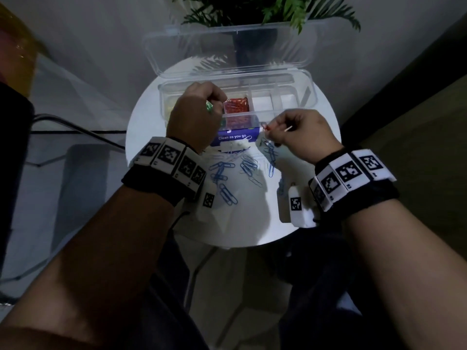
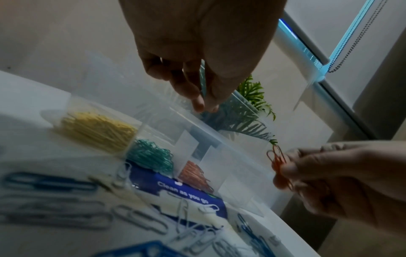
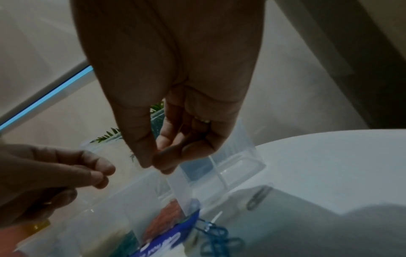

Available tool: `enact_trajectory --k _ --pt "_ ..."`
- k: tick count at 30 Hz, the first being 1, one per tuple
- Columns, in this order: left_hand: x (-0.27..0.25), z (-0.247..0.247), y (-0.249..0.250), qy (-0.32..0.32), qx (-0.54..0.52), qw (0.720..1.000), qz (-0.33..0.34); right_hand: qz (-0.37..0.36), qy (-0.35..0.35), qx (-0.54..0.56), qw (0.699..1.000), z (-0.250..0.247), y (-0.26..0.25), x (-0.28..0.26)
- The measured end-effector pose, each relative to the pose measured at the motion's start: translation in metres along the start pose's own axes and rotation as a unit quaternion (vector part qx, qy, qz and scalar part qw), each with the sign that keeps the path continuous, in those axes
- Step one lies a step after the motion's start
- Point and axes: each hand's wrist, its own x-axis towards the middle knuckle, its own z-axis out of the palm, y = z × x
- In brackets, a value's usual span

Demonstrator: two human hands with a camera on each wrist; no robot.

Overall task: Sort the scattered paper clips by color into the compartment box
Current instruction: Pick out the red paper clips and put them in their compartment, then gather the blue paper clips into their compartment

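Observation:
The clear compartment box (image 1: 307,97) stands open on the round white table (image 1: 252,218). It holds yellow clips (image 2: 98,132), green clips (image 2: 151,156) and red clips (image 1: 236,107) in separate compartments. My left hand (image 1: 209,107) hovers over the box's left part and pinches a green clip (image 2: 203,81) between thumb and fingers. My right hand (image 1: 271,130) is by the box's front wall and pinches red clips (image 2: 278,160). Blue clips (image 1: 225,173) and pale clips (image 2: 140,217) lie scattered on the table in front of the box.
A blue card reading "Clean as you go" (image 1: 235,136) lies against the box's front. The box's lid (image 1: 227,49) stands up behind it, with a potted plant (image 1: 255,26) beyond. One dark clip (image 3: 258,197) lies apart to the right.

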Motion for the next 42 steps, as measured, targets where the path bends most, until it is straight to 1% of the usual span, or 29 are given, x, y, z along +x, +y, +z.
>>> enact_trajectory --k 5,7,10,13,18,19,21,23,24,27,31,35,37,38,40,42 --pt "-0.013 -0.017 -0.018 -0.065 0.041 0.997 0.004 -0.079 0.064 -0.049 0.994 0.013 -0.027 0.021" --pt "-0.019 -0.025 -0.027 -0.084 0.047 0.995 0.009 -0.105 0.085 -0.086 0.987 0.021 -0.036 0.029" --pt "-0.029 -0.038 -0.039 -0.119 0.056 0.991 0.022 -0.133 0.088 -0.146 0.976 0.032 -0.044 0.038" --pt "-0.036 -0.048 -0.05 -0.163 0.07 0.984 0.029 -0.14 0.09 -0.199 0.966 0.037 -0.047 0.043" --pt "-0.045 -0.06 -0.061 -0.232 0.094 0.968 0.006 -0.125 0.113 -0.191 0.967 0.035 -0.05 0.04" --pt "-0.047 -0.062 -0.062 -0.256 0.102 0.961 0.001 -0.129 0.121 -0.184 0.967 0.034 -0.051 0.036" --pt "-0.052 -0.063 -0.063 -0.325 0.129 0.937 -0.014 -0.133 0.123 -0.175 0.968 0.031 -0.049 0.024" --pt "-0.06 -0.061 -0.063 -0.382 0.16 0.91 -0.022 -0.12 0.095 -0.182 0.971 0.029 -0.043 0.01" --pt "-0.064 -0.059 -0.064 -0.396 0.171 0.902 -0.022 -0.115 0.076 -0.189 0.972 0.029 -0.04 0.003" --pt "-0.073 -0.054 -0.063 -0.401 0.189 0.896 -0.016 -0.105 0.011 -0.21 0.972 0.032 -0.028 -0.012" --pt "-0.077 -0.053 -0.064 -0.412 0.202 0.888 -0.021 -0.09 -0.068 -0.246 0.963 0.046 -0.02 -0.021" --pt "-0.08 -0.056 -0.07 -0.419 0.209 0.883 -0.025 -0.093 -0.113 -0.254 0.956 0.064 -0.018 -0.03" --pt "-0.079 -0.061 -0.073 -0.412 0.201 0.888 -0.034 -0.105 -0.149 -0.272 0.945 0.074 -0.018 -0.035" --pt "-0.077 -0.064 -0.075 -0.4 0.191 0.896 -0.042 -0.118 -0.176 -0.283 0.935 0.079 -0.018 -0.037" --pt "-0.073 -0.072 -0.078 -0.356 0.163 0.917 -0.073 -0.14 -0.233 -0.292 0.917 0.089 -0.021 -0.041" --pt "-0.069 -0.077 -0.082 -0.311 0.141 0.935 -0.095 -0.145 -0.265 -0.303 0.904 0.098 -0.023 -0.044"
